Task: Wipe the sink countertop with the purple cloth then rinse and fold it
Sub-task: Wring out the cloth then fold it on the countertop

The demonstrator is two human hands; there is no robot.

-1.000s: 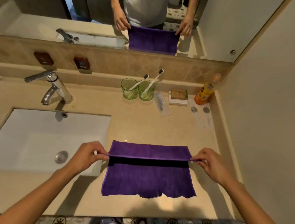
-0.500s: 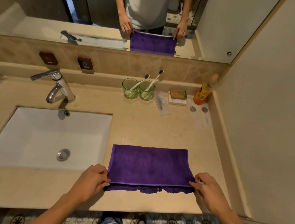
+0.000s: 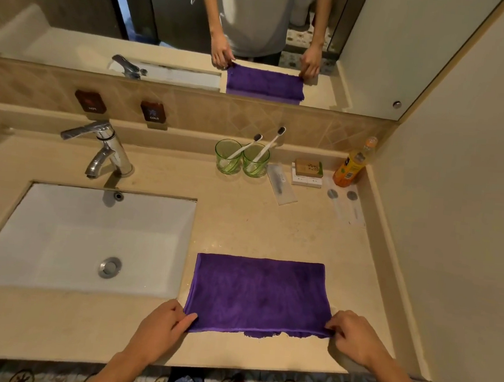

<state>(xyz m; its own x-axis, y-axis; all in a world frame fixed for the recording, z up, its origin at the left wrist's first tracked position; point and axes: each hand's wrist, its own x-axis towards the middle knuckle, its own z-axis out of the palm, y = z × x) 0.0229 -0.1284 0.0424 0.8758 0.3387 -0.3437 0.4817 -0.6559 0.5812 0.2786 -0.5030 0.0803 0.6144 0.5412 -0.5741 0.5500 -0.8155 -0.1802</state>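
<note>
The purple cloth lies folded in half on the beige countertop, right of the white sink. Its top layer almost covers the lower one, whose ragged edge peeks out at the front. My left hand pinches the cloth's near left corner. My right hand pinches the near right corner. Both hands rest low on the counter near its front edge.
A chrome faucet stands behind the sink. At the back are two green cups with toothbrushes, a sachet, small soap boxes and an orange bottle. A wall closes the right side; a mirror hangs above.
Both hands carried the cloth's far edge toward me and laid it over the near edge, folding the cloth in half. The hands now sit at the front corners.
</note>
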